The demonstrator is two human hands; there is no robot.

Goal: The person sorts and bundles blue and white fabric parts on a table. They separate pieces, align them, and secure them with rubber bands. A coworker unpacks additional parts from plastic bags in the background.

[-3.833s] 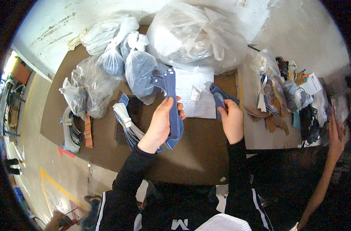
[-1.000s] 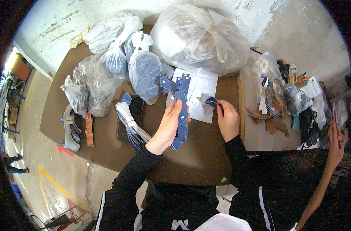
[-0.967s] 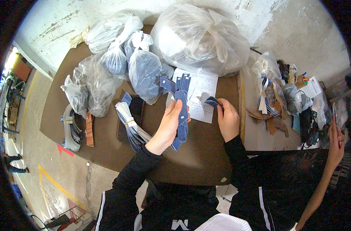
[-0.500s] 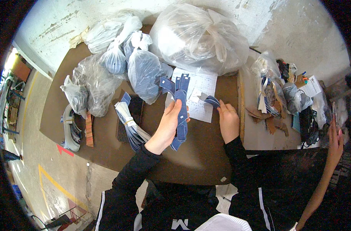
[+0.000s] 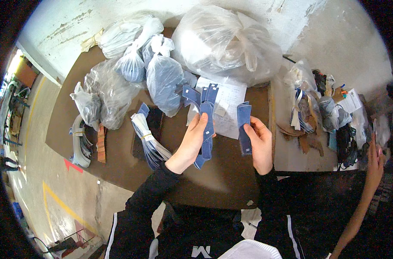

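Note:
My left hand (image 5: 191,141) is closed round several blue denim strips (image 5: 208,113), which fan out above and below the thumb and carry small white tags. A hand's width to the right, my right hand (image 5: 260,144) pinches another denim strip (image 5: 244,125) between thumb and fingers, held upright. The two lots of denim are apart. Beneath them lies a sheet of paper (image 5: 228,123) with writing. Left of my left hand a tied bundle of pale and blue strips (image 5: 145,136) rests partly over a dark flat object (image 5: 155,121).
Filled plastic bags (image 5: 164,84) and a large clear bag (image 5: 224,43) line the back of the brown table (image 5: 218,183). A curved strip bundle (image 5: 79,144) lies far left. Bags and scraps cover a side table (image 5: 291,159). Another person's arm (image 5: 364,194) shows at far right.
My right hand has turned, and the denim piece in it now stands upright with its broad face showing. My left hand keeps its hold on its strips. The view has shifted slightly.

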